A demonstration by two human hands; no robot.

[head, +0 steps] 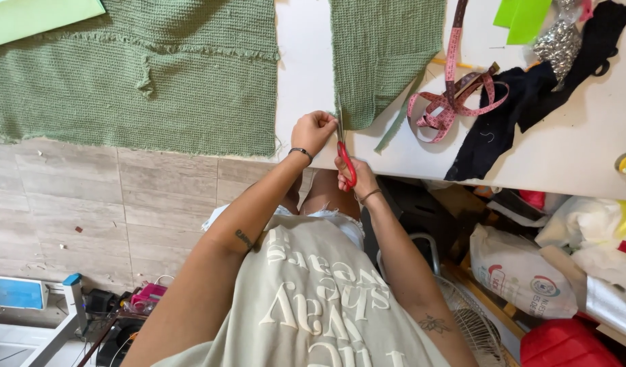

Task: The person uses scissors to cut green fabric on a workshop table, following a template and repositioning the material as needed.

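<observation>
Sewing workshop, measuring tape (pixel 449 102) (pink), fabric scraps (pixel 510 115)

On my table (pixel 585 156) I see a pink measuring tape (pixel 449 102), black cloth scraps (pixel 510 122) and lime paper (pixel 523 17); a white bag (pixel 520 272) sits below.

1. You had bright, even daylight across the white table (pixel 578 156); nothing was dim.
2. Shadows stayed soft, with only a faint one under the table's edge over the clutter below.
3. Your green fabric (pixel 387 54) showed its weave crisply, in focus.
4. Your shirt (pixel 313 299), nearest the lens, looked stretched and slightly soft.
5. The edges bowed with wide-angle distortion.
</observation>
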